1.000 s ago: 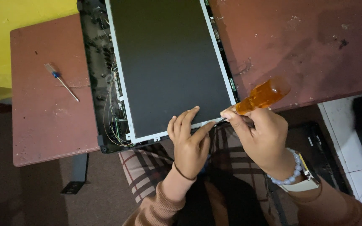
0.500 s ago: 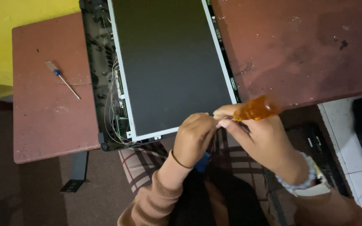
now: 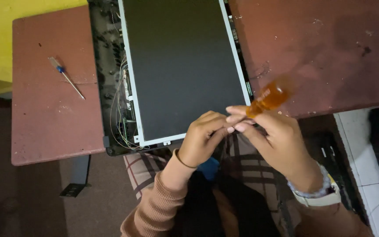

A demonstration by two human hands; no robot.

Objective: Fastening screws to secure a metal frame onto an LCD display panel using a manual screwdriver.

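Since half a second ago, lifted slightly at lower centre: right hand point(image 3: 277, 138) fingers pinched round translucent orange-handled screwdriver point(image 3: 266, 100), blurred; left hand point(image 3: 202, 138) curled, contents indiscernible, beside dark flat display panel point(image 3: 180, 66).

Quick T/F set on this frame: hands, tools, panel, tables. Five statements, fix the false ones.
1. The right hand holds an orange-handled screwdriver. True.
2. The left hand rests flat on the middle of the dark screen panel. False: it is curled at the panel's near edge, up against the right hand's fingers.
3. A small blue-handled screwdriver lies alone on the left table. True.
4. Loose wires show along the panel's right side. False: they show along its left side.
5. Both wrists are bare. False: the right wrist wears a watch.
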